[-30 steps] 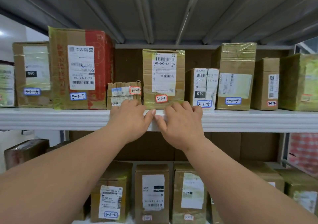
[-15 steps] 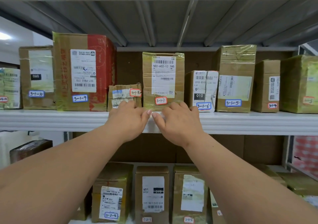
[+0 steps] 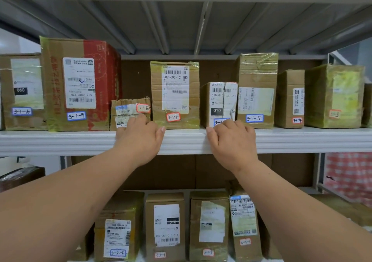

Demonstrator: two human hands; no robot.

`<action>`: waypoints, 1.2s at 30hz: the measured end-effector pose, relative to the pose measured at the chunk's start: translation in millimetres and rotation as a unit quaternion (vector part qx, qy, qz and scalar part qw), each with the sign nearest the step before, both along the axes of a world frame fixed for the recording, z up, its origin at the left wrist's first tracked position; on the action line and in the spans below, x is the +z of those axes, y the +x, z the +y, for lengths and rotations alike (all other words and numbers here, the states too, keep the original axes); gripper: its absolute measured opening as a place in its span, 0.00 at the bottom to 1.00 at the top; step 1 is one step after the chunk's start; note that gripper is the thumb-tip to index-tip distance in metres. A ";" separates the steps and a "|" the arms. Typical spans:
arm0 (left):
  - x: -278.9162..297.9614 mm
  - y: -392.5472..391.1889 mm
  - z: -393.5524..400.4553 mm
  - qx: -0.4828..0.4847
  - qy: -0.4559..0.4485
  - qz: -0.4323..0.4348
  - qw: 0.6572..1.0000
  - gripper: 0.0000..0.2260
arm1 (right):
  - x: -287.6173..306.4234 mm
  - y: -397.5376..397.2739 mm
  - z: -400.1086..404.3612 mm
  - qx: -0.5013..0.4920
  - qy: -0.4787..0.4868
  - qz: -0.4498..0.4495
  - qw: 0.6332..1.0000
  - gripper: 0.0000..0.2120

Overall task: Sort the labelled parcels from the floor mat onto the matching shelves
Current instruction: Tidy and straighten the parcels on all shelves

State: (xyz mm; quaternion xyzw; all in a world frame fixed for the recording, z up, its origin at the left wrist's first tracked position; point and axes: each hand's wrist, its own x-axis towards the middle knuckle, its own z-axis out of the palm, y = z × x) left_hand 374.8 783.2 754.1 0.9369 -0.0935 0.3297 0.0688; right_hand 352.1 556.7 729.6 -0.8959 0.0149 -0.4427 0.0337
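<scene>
Up top, both hands [image 3: 141, 139] [image 3: 231, 141] rest loose-fingered, grip released, on the parcel-lined shelf [image 3: 185, 141].

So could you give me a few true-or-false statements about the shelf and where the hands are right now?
1. The parcel tagged 3-1-7 stands between the two hands. True.
2. The left hand is lifting the parcel tagged 3-1-9. False: it rests at the shelf edge, in front of the small parcel tagged 3-1-8.
3. The right hand covers part of a blue-bordered tag. True.
4. The parcel tagged 3-1-8 is the tallest on this shelf. False: it is the shortest in view.
5. The parcel tagged 3-1-5 stands left of 3-1-7. False: it stands to the right.
</scene>
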 end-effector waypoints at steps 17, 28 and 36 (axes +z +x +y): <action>-1.9 -0.5 -5.2 0.010 0.009 0.016 1.000 0.26 | 7.7 -4.3 3.3 -0.005 -0.020 0.049 0.999 0.35; -0.5 -2.2 -3.4 0.002 0.027 0.023 0.999 0.26 | 11.7 -7.0 6.7 -0.019 -0.010 0.078 0.997 0.37; 1.1 -3.8 19.1 0.013 0.026 -0.004 1.000 0.25 | 10.3 -8.8 40.5 0.081 -0.035 0.052 0.995 0.28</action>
